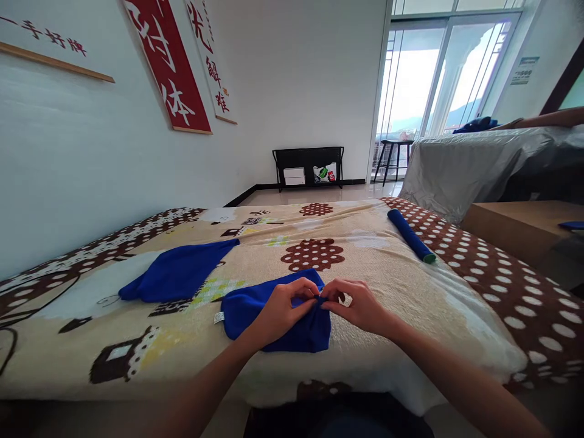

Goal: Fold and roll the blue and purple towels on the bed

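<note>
A blue cloth piece [274, 316], flat with rounded left corners and a small white tag [219, 317], lies on the blanket in front of me. It looks like a pouch or cover, though I cannot tell which. My left hand [292, 307] pinches its right-hand edge between thumb and index finger. Close beside it, my right hand [351, 301] pinches the same edge, and the fabric is gathered between the fingertips. Further left lies a second blue cloth piece [180, 271], untouched. A dark blue roll [410, 236] with a green end rests to the right.
A patterned blanket [365, 377] covers the bed-like surface under my hands. At the right stand a wooden box-like surface [511, 213] and a plastic-covered table [456, 158], with another person's arm [542, 120] on it. A black rack [308, 159] and a stool [395, 146] are further back.
</note>
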Tool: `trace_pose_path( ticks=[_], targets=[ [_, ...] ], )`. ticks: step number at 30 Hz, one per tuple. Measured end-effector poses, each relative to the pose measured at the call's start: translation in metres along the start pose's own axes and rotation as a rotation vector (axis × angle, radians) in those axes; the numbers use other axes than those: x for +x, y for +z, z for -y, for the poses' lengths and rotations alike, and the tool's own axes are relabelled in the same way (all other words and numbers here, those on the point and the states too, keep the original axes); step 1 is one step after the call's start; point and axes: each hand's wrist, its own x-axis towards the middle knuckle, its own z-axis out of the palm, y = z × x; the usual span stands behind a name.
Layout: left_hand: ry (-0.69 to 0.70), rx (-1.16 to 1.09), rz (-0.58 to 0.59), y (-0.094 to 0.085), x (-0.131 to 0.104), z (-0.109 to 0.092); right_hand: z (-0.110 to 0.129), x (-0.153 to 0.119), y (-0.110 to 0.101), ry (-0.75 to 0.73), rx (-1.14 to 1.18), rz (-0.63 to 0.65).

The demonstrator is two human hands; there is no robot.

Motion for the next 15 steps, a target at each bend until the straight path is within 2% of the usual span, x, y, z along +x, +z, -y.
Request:
trace_pose_path(
  ticks=[3, 7, 9, 11, 13, 15],
  targets=[
    [0.048, 0.117, -0.019, 0.001, 0.000, 0.002, -0.003, -0.001, -0.001, -0.002, 0.018, 0.056],
    [0.158, 0.204, -0.109, 0.003, -0.001, 0.005, -0.004, -0.001, -0.009, -0.038, 0.009, 0.143],
    [0.162, 0.119, -0.143, -0.001, 0.000, 0.012, -0.007, 0.000, -0.017, -0.060, 0.063, 0.164],
    [0.113, -0.030, -0.219, -0.008, 0.003, 0.023, -0.011, 0.000, -0.024, -0.028, 0.234, 0.153],
    [0.033, -0.174, -0.300, -0.020, 0.005, 0.033, -0.018, 0.001, -0.029, 0.068, 0.452, 0.127],
    [-0.040, -0.234, -0.282, -0.032, 0.006, 0.037, -0.023, 0.001, -0.031, 0.171, 0.570, 0.115]
  ],
)
